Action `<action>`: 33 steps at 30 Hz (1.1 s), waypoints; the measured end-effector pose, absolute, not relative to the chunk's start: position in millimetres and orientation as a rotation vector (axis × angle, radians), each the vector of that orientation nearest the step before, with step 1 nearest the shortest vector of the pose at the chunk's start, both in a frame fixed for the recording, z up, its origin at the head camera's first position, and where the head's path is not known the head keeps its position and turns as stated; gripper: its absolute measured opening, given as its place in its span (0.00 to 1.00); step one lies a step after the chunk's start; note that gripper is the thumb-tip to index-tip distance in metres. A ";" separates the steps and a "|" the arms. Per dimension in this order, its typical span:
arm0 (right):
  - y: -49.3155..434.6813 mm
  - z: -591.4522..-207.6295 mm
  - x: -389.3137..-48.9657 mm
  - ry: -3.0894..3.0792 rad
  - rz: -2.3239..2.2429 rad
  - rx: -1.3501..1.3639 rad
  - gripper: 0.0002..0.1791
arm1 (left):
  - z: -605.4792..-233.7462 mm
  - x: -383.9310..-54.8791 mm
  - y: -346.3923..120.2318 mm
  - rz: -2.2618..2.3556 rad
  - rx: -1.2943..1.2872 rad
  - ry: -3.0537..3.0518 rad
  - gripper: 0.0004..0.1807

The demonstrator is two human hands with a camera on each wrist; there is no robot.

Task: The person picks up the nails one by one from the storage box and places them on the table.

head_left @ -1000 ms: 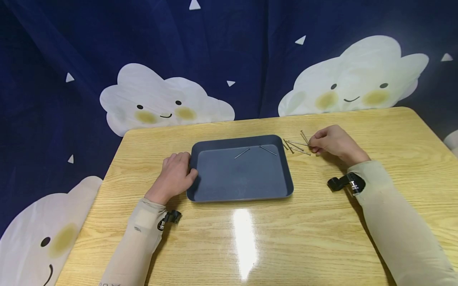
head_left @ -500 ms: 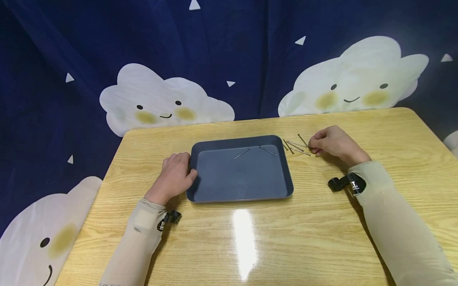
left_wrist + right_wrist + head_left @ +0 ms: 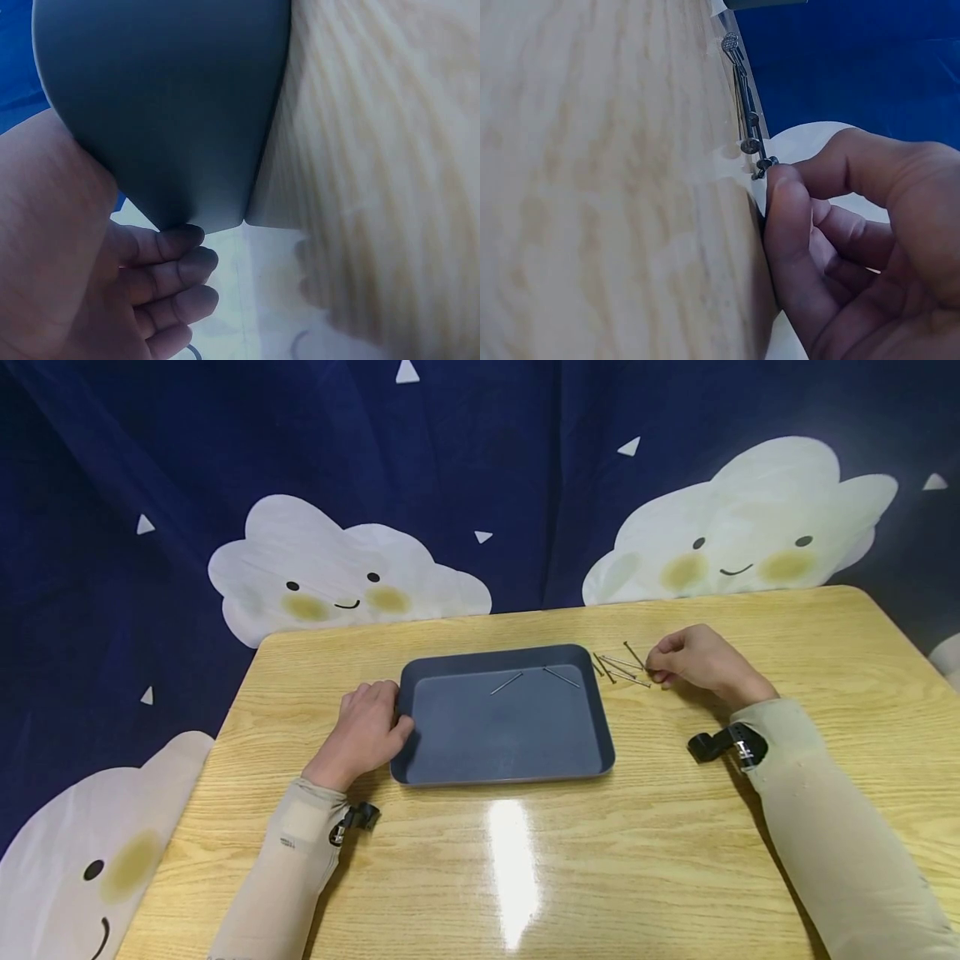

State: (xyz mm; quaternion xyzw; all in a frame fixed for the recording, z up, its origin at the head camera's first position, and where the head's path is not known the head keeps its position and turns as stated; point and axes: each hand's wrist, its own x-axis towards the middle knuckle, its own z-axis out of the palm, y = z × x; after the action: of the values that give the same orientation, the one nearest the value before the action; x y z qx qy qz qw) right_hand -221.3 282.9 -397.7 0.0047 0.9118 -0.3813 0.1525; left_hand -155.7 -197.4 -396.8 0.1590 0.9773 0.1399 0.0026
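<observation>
My left hand (image 3: 363,724) grips the left rim of a dark grey rectangular tray (image 3: 502,739), thumb over the edge and fingers against the outer wall (image 3: 172,127). Two nails lie apart in the tray: one nail (image 3: 507,683) slants near the back middle, another nail (image 3: 562,677) near the back right. Beyond the tray's right wall, my right hand (image 3: 693,662) pinches at one end of a thin nail (image 3: 633,654) low over the table. Several loose nails (image 3: 630,679) lie crossed between that hand and the tray. In the right wrist view, nail heads (image 3: 750,145) show just past the fingertips (image 3: 786,184).
The wooden table (image 3: 450,877) reaches back to a dark blue curtain (image 3: 525,460) printed with white clouds. Both forearms wear pale sleeves (image 3: 832,835), with a black wrist strap (image 3: 727,745) at each wrist.
The nail at my right fingertips has shifted slightly down and left. Another nail that met the fingertips now lies lower, with the pile. My left hand and the tray stay put.
</observation>
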 end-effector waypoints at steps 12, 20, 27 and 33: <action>282.4 -395.4 -219.0 2.594 -1.138 0.014 0.14 | -397.9 -155.0 -196.7 0.447 0.499 3.071 0.15; 278.6 -387.6 -214.8 2.606 -1.177 0.025 0.14 | -397.8 -154.9 -196.7 0.448 0.499 3.073 0.16; 272.5 -379.0 -211.9 2.637 -1.174 -0.001 0.15 | -398.1 -155.1 -197.2 0.444 0.491 3.072 0.16; 265.6 -370.9 -208.6 2.666 -1.169 -0.035 0.15 | -397.7 -154.9 -197.0 0.447 0.501 3.084 0.16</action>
State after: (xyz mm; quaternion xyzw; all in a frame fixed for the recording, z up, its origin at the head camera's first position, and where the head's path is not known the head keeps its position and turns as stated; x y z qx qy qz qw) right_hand -208.6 265.6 -370.9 -0.0118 0.9097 -0.3989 0.1149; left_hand -154.9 -197.0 -397.7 0.1586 0.9771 0.1418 -0.0071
